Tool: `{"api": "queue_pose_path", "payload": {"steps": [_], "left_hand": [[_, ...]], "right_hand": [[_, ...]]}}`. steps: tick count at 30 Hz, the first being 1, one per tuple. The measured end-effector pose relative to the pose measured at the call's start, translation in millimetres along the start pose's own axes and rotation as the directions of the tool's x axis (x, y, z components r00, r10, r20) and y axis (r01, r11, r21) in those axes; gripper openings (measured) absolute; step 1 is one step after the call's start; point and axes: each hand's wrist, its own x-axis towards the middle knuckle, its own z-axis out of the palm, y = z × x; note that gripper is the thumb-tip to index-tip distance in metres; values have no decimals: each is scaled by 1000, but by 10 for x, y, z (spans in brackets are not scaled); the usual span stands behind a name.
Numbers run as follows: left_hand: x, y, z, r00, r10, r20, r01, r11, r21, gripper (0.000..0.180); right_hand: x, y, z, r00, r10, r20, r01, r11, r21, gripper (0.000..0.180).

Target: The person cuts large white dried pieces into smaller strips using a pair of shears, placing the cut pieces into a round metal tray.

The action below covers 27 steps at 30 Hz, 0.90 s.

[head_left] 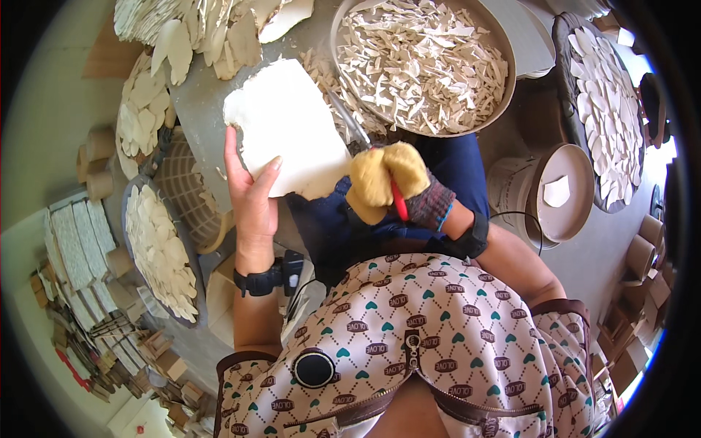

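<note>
My left hand is bare and holds a large flat white sheet from below, fingers spread along its left and lower edges. My right hand wears a yellow and dark knit glove and grips red-handled scissors, whose metal blades reach up along the sheet's right edge. Both hands are over my lap, which is covered by dark blue cloth. Just beyond the scissors sits a round metal basin filled with small white cut scraps.
Round trays of white oval pieces lie at left, upper left and far right. A woven basket stands left of my hand. A bucket with a lid is at right. Stacked boxes and cardboard tubes surround the area.
</note>
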Motion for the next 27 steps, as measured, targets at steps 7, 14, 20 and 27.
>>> {"api": "queue_pose_path", "payload": {"steps": [7,14,20,27], "left_hand": [[-62,173,-137,965,-138,225,101,981,169,85],[-37,156,-199,938,-181,294,116,967,226,85],[67,-111,-327,976,-4,-220,-12,997,-72,49],[-184,-330,158,978,-51,-203,-42,904,-426,42]], "right_hand": [[102,54,-45,997,-70,30,69,996,55,22],[99,-195,-110,997,-45,63,43,998,35,19],[34,-131,-85,996,-83,41,88,987,-134,32],[70,-107,81,1000,28,1,-28,981,-191,41]]}}
